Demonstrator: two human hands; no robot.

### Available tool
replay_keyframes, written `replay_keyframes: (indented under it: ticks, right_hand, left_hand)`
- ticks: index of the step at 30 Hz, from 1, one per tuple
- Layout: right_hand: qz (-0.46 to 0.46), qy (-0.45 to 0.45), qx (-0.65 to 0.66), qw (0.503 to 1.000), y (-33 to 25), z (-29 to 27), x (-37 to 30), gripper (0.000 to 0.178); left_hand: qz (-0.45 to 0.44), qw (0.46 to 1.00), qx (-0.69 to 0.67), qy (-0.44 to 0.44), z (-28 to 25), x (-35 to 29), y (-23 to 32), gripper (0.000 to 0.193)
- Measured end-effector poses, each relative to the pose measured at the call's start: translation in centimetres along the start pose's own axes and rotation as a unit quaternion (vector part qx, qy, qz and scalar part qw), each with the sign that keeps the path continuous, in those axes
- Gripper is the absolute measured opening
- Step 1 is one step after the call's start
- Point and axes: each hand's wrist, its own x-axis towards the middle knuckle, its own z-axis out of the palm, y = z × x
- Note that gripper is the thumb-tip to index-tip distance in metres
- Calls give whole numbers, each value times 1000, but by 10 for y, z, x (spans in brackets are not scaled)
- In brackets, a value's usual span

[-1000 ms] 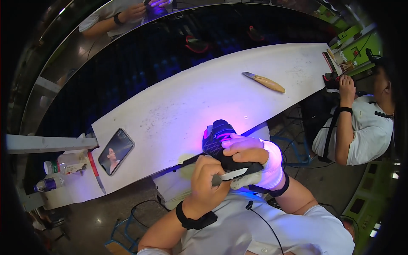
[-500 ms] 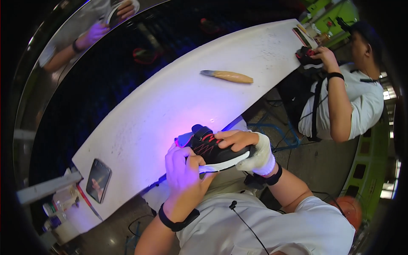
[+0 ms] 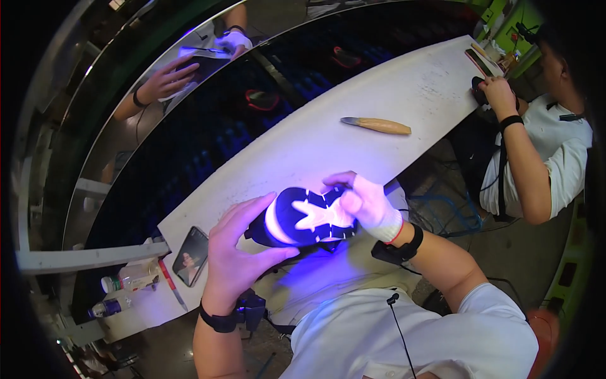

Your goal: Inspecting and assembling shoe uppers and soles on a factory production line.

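Note:
A sneaker [image 3: 291, 220] is held up in front of me with its sole facing me, black with white patches under violet light. My left hand [image 3: 240, 246] is bare and spans its left end, thumb along the near edge and fingers on the far edge. At the right end, my right hand [image 3: 372, 205] grips the shoe, a white glove over its palm and the fingers partly bare. The shoe's upper is turned away and hidden. Below the shoe, violet light falls on my lap.
A white bench [image 3: 284, 158] runs alongside, carrying a wooden-handled brush [image 3: 379, 126], a phone [image 3: 190, 257], a red pen-like tool [image 3: 170, 284] and small bottles [image 3: 117, 284]. Beyond it, shoes [image 3: 262, 99] show behind dark glass. A co-worker [image 3: 530, 145] at right handles a dark shoe.
The shoe has been turned from showing its side and laces to showing its sole. My left hand has shifted to its left end. The view has swung, so bench items appear further right.

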Motion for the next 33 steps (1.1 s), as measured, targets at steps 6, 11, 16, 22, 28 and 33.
replay_keyframes:
  ticks: [6,11,16,22,28,33]
  right_hand:
    - [-240,-74,-123,960,-80,49,53,56]
    - [-31,-99,295,950,-67,63,60,14]
    - [78,-151,377,911,-68,78,77,18]
    - [-36,-206,145,967,-73,64,93,19]
    - [-24,-184,213,959,-62,22,81,25]
    - [-94,-164,138,972,-67,3,38,69]
  left_hand:
    - [-14,997,8,72,19,6,-7,83]
    - [-127,990,-51,19,4,3,-10,76]
    - [-168,982,-56,58,12,-1,-21,66]
    - [-155,986,35,45,18,28,-9,56]
    - [-96,965,245,-14,36,59,37,80]
    - [53,932,357,-30,63,34,58,76]
